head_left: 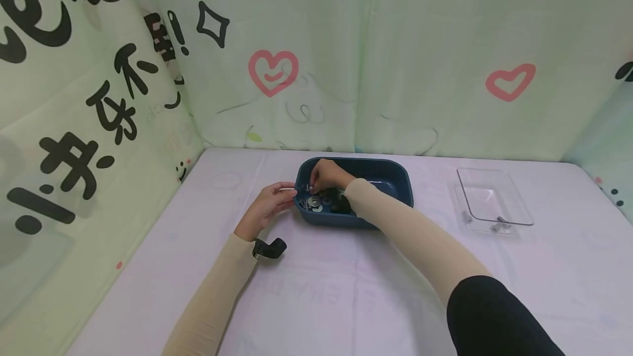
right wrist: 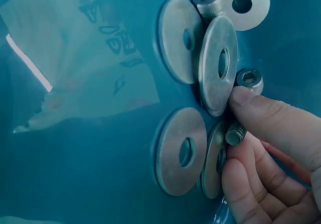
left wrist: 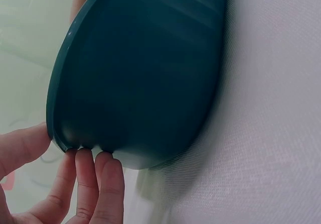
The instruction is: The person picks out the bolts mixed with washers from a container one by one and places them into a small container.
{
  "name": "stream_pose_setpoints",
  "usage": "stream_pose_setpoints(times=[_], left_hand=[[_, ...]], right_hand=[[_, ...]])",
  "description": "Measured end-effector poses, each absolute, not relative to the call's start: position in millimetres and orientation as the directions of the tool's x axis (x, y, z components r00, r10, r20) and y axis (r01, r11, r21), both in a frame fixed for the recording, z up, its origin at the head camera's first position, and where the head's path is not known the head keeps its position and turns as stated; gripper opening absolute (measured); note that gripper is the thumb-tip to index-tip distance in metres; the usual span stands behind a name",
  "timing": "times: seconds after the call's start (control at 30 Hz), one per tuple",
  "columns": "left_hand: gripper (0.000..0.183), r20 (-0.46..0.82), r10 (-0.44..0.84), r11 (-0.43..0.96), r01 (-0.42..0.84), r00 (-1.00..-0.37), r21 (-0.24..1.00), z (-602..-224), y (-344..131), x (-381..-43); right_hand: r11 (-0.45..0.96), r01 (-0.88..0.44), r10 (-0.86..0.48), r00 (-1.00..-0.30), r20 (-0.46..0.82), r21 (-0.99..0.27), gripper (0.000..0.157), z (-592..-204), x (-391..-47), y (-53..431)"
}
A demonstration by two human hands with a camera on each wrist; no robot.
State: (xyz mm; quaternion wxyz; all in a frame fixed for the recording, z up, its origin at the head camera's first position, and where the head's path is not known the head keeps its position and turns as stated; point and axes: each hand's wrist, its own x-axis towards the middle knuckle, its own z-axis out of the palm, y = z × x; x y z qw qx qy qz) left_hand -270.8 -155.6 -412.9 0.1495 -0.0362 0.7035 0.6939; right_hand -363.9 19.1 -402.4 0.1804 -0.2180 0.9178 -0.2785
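Note:
A dark blue plastic bin stands near the table's far edge. My left hand holds its left end, thumb at the rim and fingertips against the outer wall. Inside the bin, my right hand reaches among metal hardware. Several flat washers lie on the bin's glossy floor, along with socket-head screws. Between the right thumb and fingers, a screw shows its threaded end. One washer stands tilted beside the thumb tip. The fingers partly hide the screw.
To the right stands a clear plastic box with small metal pieces at its near side. A white cloth covers the table. Printed curtains rise behind and to the left.

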Motion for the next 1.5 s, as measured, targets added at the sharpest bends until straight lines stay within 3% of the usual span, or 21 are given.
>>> stream_pose_setpoints(times=[0.33,0.83,1.5], left_hand=[[0.038,-0.248,0.163,0.030,-0.246,-0.955,0.969,-413,-156,-271],[0.038,-0.247,0.164,0.035,-0.244,-0.955,0.969,-414,-157,-272],[0.038,-0.252,0.169,0.046,-0.247,-0.953,0.968,-412,-158,-270]], right_hand=[[0.748,-0.267,-0.490,-0.840,-0.234,-0.608,0.001,-400,-362,20],[0.654,-0.291,-0.553,-0.814,-0.178,-0.698,0.013,-405,-367,32],[0.564,-0.270,-0.592,-0.791,-0.155,-0.780,0.016,-402,-362,34]])
